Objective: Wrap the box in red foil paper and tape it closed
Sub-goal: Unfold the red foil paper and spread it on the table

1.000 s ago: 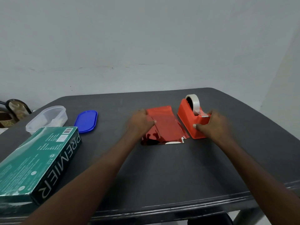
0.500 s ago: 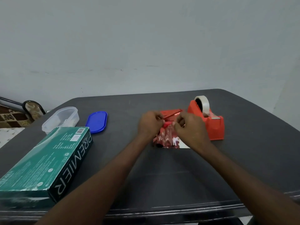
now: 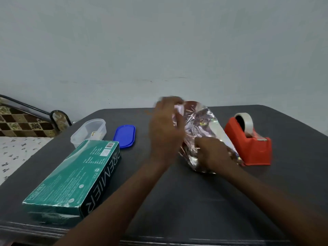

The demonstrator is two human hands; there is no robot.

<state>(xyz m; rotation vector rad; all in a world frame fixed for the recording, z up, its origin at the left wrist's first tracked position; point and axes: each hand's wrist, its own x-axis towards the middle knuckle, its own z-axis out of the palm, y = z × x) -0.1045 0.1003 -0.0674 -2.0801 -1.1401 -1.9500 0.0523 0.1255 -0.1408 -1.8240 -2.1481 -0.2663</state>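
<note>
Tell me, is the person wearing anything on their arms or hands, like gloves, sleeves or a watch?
Nothing shows. The left hand and right hand are bare, with no gloves, and both forearms are uncovered up to the picture's bottom edge, so no sleeve is in view. No watch or bracelet shows at either wrist. The left hand is motion-blurred, so a ring cannot be ruled out.

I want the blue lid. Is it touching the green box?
Apart. The head view shows a strip of dark table between the blue lid and the green box.
</note>
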